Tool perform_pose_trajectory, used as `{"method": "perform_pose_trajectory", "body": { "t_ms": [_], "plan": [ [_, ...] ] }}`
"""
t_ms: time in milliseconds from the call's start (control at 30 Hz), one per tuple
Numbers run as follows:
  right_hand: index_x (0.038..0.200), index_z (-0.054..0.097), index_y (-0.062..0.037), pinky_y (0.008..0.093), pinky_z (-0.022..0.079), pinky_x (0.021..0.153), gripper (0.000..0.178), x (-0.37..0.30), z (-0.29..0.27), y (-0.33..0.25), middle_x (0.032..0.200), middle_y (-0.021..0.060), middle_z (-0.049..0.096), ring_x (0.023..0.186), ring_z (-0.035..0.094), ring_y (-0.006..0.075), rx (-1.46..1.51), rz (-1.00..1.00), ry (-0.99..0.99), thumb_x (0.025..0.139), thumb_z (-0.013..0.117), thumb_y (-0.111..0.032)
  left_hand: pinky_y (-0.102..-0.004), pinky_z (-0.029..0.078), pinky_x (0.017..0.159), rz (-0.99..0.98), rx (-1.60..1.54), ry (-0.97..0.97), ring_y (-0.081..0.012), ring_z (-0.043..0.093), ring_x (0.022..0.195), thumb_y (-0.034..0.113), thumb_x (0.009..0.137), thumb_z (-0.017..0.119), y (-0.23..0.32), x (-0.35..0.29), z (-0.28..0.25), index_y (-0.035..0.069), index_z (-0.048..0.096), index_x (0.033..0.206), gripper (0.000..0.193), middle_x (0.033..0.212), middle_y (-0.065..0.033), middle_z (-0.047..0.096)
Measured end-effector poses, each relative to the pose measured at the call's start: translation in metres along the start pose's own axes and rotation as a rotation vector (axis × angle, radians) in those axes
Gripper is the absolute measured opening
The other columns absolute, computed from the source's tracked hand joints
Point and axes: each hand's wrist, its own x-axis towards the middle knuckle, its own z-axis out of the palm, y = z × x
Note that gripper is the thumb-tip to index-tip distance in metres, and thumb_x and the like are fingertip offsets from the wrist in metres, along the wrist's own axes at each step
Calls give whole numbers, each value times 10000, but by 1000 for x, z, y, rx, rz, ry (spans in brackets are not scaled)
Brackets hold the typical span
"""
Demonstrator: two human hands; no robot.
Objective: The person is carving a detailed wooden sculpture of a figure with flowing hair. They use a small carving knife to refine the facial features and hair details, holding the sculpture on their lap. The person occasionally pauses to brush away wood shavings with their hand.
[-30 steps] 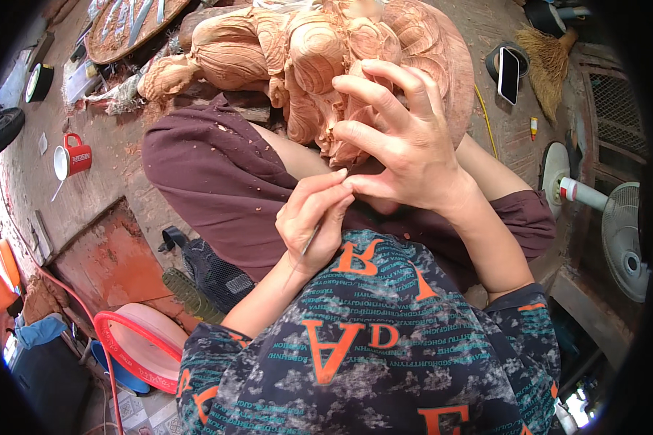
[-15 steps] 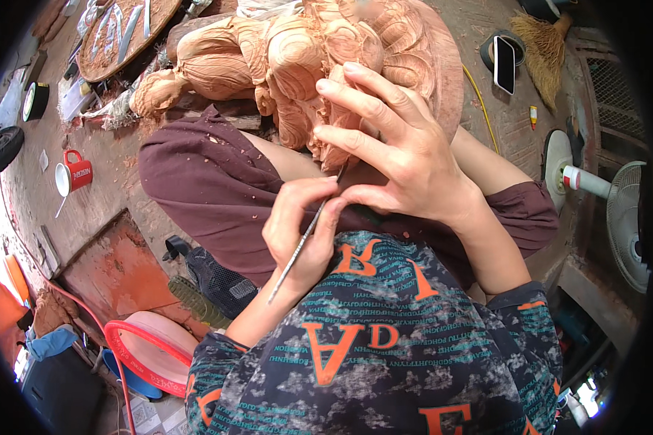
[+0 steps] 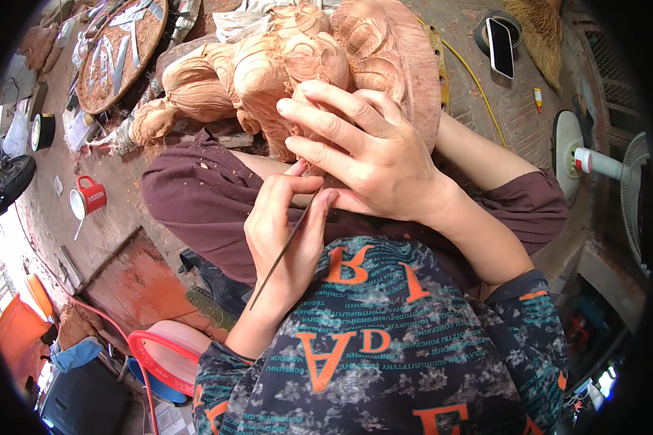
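1. The wooden carving (image 3: pixel 257 76) lies on its side just beyond the person's crossed legs, its broad rounded slab to the right; deep folds and whorls cover it.
2. At the carving's near edge, the left hand (image 3: pixel 286 225) pinches a slim, dark hand tool (image 3: pixel 274 262) between thumb and fingers, its shaft slanting back away from the wood. The working tip is hidden.
3. The right hand (image 3: pixel 374 159) spreads over the carving, fingers apart and pressed to it rather than clamped, the thumb reaching toward the left fingertips.
4. Good handling here, I judge, means light, short pressure along the grain, the right hand bracing the carving, and its thumb clear of the tip's path.
5. Left of the carving, a round tray (image 3: pixel 151 36) holds metal blades; a red mug (image 3: pixel 91 197) lies farther out on the worn, dusty floor (image 3: pixel 127 163).
6. Right of the carving are a smartphone (image 3: pixel 499 47), a straw broom (image 3: pixel 537 36) and a pedestal fan (image 3: pixel 635 196).
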Motion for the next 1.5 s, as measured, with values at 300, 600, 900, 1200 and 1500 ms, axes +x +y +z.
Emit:
{"method": "perform_pose_trajectory", "body": {
  "t_ms": [300,600,900,1200,1500],
  "plan": [
    [980,682,-45,398,439,865,373,1,10,-1,1288,72,606,1226,540,246,-37,13,108,708,680,-300,-271,516,711,-184,-125,120,-177,655,791,-20,814,715,0,-2,8,-32,622,876,113,889,-139,669],
    [903,667,-43,380,425,834,375,4,6,-4,1236,56,623,1198,553,226,24,38,101,656,689,-324,-289,525,799,-92,-114,176,-210,670,899,-43,846,687,0,-9,14,-47,618,876,75,868,-112,641],
    [948,667,-33,390,399,888,452,5,7,-3,1261,64,595,1205,531,237,29,57,58,634,709,-356,-232,447,742,-13,-188,218,-100,533,794,-9,902,641,-4,-5,11,-21,559,884,85,874,-66,581],
    [1034,672,-29,403,409,892,484,3,-3,-4,1318,68,573,1246,507,252,141,71,3,649,727,-317,-353,510,875,-52,-358,209,-177,595,848,-36,882,643,-11,-14,11,-37,560,902,85,888,-102,561],
    [964,676,-43,381,395,877,406,4,3,-7,1293,38,584,1224,516,224,11,78,33,663,714,-312,-378,445,962,-98,-478,205,-197,596,900,-2,899,643,-14,-12,15,-16,559,882,88,899,-113,594]
  ]
}}
